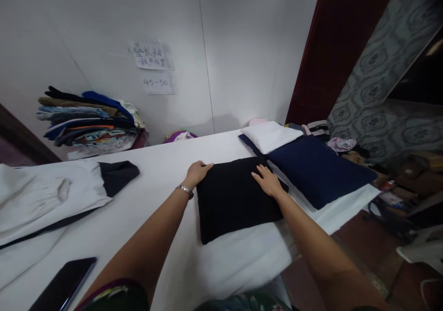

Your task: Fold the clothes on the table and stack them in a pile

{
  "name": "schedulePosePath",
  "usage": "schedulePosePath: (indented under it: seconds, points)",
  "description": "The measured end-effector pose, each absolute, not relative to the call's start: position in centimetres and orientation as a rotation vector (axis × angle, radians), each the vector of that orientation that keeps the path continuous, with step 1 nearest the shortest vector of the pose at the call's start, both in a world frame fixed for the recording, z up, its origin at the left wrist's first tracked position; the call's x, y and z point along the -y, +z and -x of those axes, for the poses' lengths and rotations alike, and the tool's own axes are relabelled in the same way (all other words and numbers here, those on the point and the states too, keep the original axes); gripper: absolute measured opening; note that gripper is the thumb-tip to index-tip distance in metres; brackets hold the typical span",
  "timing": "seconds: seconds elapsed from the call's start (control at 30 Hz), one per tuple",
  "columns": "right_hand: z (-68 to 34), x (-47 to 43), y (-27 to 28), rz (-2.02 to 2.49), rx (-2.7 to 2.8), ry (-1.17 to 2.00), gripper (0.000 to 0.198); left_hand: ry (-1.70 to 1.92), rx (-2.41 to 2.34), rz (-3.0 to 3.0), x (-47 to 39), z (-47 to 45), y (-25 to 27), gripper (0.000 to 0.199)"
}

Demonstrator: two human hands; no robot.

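Note:
A black folded garment (pixel 235 200) lies flat on the white table in front of me. My left hand (pixel 198 173) is at its far left corner, the thumb along the top edge and the fingers curled at the side, partly hidden. Resting flat on its far right part is my right hand (pixel 268 181), fingers spread. To the right lies a dark navy folded garment (pixel 314 168), with a smaller white folded cloth (pixel 272 136) on top of it. White cloth (pixel 242 255) shows under the near edge of the black garment.
At left, a white garment with dark parts (pixel 41 191) spreads over the white table (pixel 155 172). A phone (pixel 65 283) lies at the near left. A tall stack of folded clothes (pixel 92 119) stands by the wall. Boxes and clutter (pixel 408 177) fill the right side.

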State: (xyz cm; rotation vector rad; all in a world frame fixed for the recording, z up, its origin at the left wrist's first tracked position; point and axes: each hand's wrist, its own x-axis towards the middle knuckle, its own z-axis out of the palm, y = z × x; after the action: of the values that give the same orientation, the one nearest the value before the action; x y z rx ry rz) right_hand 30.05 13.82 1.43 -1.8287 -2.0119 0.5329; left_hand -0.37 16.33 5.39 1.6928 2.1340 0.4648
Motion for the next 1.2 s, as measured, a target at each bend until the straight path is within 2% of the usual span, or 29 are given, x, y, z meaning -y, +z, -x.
schedulePosePath:
  seconds: [0.23,0.4,0.57,0.73,0.9,0.97,1.13,1.2]
  points:
    - [-29.9,-13.6,1.4,1.865,1.981,0.577,0.064,0.343,-2.174,-1.704,-16.6,0.3,2.6,0.047]
    - [-30.0,-13.7,1.6,1.891,1.992,0.557,0.064,0.388,-2.164,-1.772,-16.3,-0.1,5.7,0.036]
    - [-30.0,-13.6,1.5,1.903,2.037,0.505,0.063,0.691,-1.949,-2.273,-11.4,-3.8,8.7,0.053]
    - [-29.3,-12.8,3.1,1.926,2.116,0.299,0.062,0.319,-1.706,-2.478,-6.7,-6.1,6.5,0.069]
    - [-27.0,-14.1,6.5,1.595,2.327,0.102,0.065,0.306,-1.773,-2.478,-6.7,-6.1,5.5,0.07]
    - [-26.4,-15.8,6.7,1.528,2.412,0.145,0.068,0.315,-1.799,-2.47,-6.7,-6.2,5.5,0.07]
    - [-26.7,-19.6,3.4,1.758,2.493,0.585,0.074,0.373,-1.836,-2.43,-6.5,-6.4,5.1,0.07]
    - [-27.0,-20.3,2.1,1.764,2.475,0.611,0.075,0.394,-1.839,-2.414,-6.5,-6.4,5.0,0.07]
